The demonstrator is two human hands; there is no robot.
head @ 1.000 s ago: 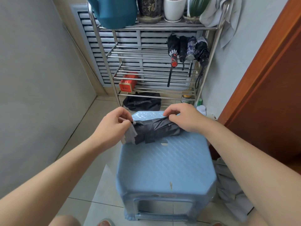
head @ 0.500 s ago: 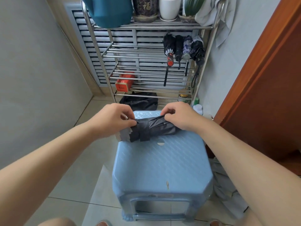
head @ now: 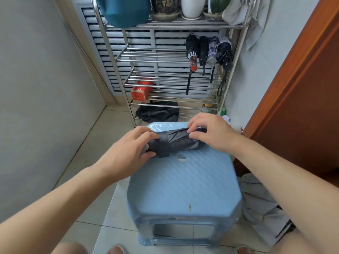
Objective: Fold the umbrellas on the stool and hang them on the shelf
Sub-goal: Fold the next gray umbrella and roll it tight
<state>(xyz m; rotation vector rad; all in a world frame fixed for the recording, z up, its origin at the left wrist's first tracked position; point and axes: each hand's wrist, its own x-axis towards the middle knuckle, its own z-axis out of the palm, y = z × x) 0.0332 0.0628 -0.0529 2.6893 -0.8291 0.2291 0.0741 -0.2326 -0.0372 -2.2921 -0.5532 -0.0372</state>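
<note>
A dark grey folded umbrella [head: 180, 142] lies across the far part of the light blue plastic stool [head: 183, 184]. Its closing strap [head: 163, 145] is wrapped around the canopy near the left end. My left hand [head: 132, 145] grips the umbrella's left end, fingers curled over it next to the strap. My right hand [head: 211, 132] pinches the canopy fabric at the right end. Behind the stool stands a metal shelf rack [head: 165, 77]. Several folded umbrellas [head: 209, 50] hang from its upper right rail.
Flower pots and a teal container [head: 124, 10] sit on the rack's top tier. A red tin [head: 141, 90] lies on a lower rail, a black bag [head: 157, 112] on the floor under it. A wooden door [head: 300, 92] is at right, a wall at left, grey cloth [head: 260, 202] beside the stool.
The strap now lies wrapped flat around the canopy instead of hanging loose at the left end. My left hand has shifted over the umbrella's end; my right hand keeps pinching the fabric.
</note>
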